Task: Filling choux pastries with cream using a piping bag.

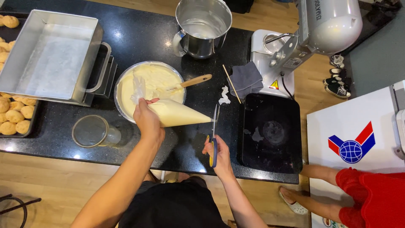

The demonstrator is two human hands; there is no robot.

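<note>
Left hand is gripping a cream-filled piping bag sideways over the black surface. Right hand is wrapped around the scissors, blades right at the bag's tip, bowl of cream just behind.

Black speckled stone table fills the centre, glossy, catching small overhead light glints along its near edge. Wood plank floor, warm tan, at 6 to 8 o'clock and again at 12 to 1. Dark shoes paired on the floor at 2 o'clock, beside a grey-green mat. White cabinet with a red-and-blue emblem at 3 to 4 o'clock. Black metal chair frame at 8 o'clock.
</note>
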